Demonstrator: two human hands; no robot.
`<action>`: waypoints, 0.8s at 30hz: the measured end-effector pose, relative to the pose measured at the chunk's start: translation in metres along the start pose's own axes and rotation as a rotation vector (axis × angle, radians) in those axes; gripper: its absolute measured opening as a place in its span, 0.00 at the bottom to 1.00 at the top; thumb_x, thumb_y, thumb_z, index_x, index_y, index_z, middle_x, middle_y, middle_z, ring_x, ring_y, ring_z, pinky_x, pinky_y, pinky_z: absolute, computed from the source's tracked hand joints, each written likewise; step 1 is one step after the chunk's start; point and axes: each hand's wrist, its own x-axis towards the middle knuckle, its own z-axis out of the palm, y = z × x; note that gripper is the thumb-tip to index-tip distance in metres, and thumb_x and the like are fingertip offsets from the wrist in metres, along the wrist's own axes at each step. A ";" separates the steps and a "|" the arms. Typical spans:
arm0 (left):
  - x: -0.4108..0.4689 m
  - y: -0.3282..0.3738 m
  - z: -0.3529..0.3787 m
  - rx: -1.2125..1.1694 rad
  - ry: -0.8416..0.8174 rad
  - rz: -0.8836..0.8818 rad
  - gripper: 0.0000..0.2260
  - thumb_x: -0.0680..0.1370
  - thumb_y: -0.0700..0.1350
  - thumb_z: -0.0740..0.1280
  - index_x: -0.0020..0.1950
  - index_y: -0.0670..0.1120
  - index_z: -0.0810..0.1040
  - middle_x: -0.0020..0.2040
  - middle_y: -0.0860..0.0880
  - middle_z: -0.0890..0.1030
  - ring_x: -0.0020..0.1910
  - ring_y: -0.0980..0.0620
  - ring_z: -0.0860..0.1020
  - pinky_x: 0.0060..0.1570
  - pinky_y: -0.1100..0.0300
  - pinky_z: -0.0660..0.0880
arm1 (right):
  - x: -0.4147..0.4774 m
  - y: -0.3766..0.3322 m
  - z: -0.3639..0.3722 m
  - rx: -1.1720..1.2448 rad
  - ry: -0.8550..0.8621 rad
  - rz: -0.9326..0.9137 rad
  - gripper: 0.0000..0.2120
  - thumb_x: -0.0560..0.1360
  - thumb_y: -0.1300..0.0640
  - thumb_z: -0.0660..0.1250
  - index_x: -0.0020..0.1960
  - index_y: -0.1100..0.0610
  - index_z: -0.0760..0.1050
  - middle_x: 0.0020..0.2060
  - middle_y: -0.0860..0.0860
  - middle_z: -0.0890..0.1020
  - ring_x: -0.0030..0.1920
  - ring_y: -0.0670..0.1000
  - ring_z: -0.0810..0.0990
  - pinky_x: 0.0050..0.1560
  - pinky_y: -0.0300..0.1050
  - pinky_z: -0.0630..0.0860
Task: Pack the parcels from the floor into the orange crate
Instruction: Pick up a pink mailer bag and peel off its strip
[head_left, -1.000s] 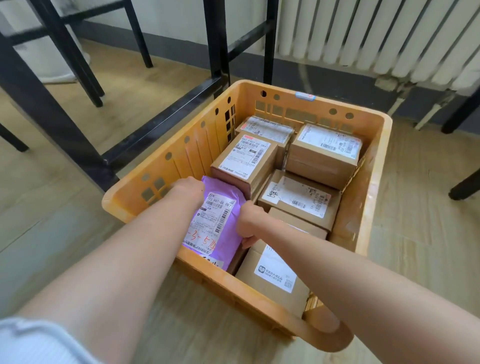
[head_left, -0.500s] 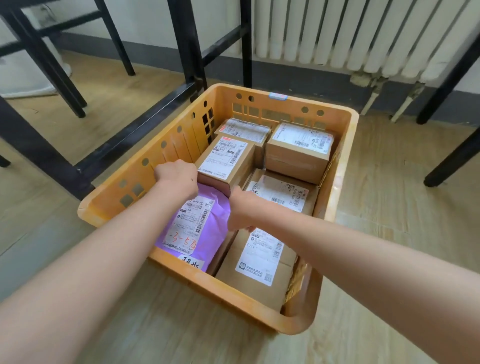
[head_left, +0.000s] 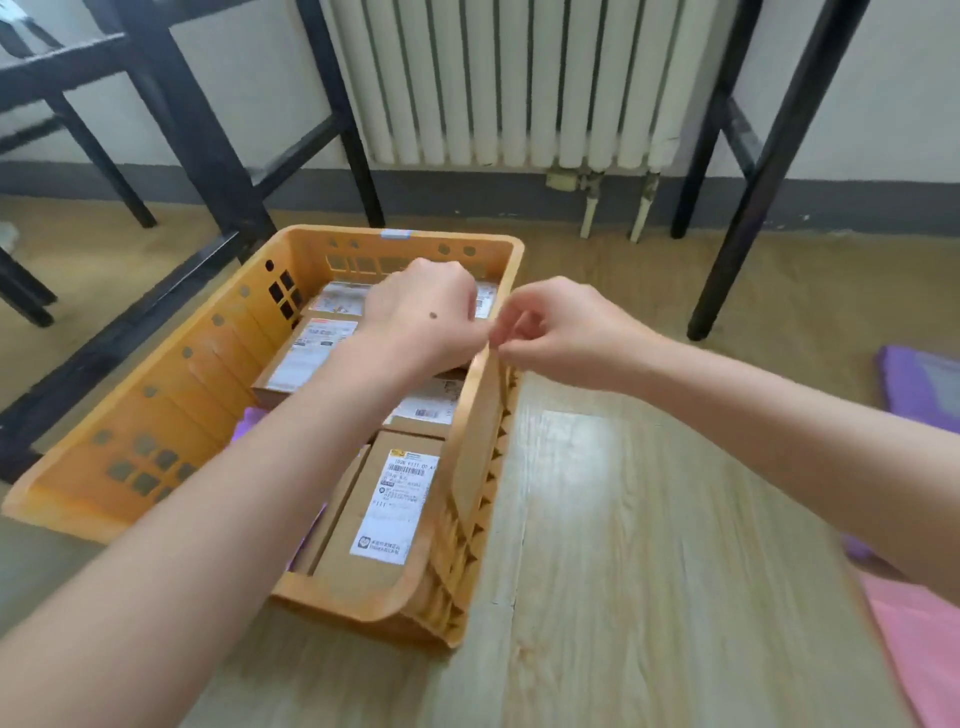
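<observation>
Crate on floor, near black table legs, radiator behind. Boxes fill crate: one in near right corner, one mid-left, more toward far wall under hands. Purple mailer shows beneath left forearm, against near left side.

Left hand over far right part of crate, back up, fingers hidden; grip not readable. Right hand above right rim, fingers loosely curled, nothing seen in them.

Purple parcel and pink parcel on floor, well right of crate.
</observation>
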 end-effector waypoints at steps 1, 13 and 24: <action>0.002 0.024 -0.001 -0.008 0.014 0.073 0.12 0.74 0.54 0.64 0.36 0.48 0.76 0.36 0.49 0.78 0.37 0.46 0.78 0.35 0.56 0.75 | -0.013 0.016 -0.013 0.024 0.015 0.032 0.04 0.74 0.57 0.67 0.47 0.50 0.78 0.39 0.44 0.79 0.40 0.41 0.78 0.34 0.32 0.72; 0.031 0.262 0.021 0.089 -0.071 0.523 0.08 0.75 0.46 0.63 0.38 0.45 0.73 0.34 0.48 0.74 0.35 0.47 0.78 0.37 0.54 0.79 | -0.153 0.191 -0.128 0.040 0.288 0.357 0.09 0.70 0.62 0.68 0.42 0.47 0.79 0.37 0.46 0.81 0.35 0.42 0.77 0.32 0.32 0.70; 0.002 0.399 0.096 0.084 -0.174 0.648 0.06 0.72 0.46 0.63 0.38 0.46 0.69 0.36 0.48 0.70 0.36 0.43 0.71 0.35 0.58 0.66 | -0.275 0.308 -0.150 0.061 0.358 0.546 0.11 0.70 0.65 0.67 0.40 0.49 0.78 0.32 0.43 0.78 0.35 0.46 0.76 0.37 0.35 0.70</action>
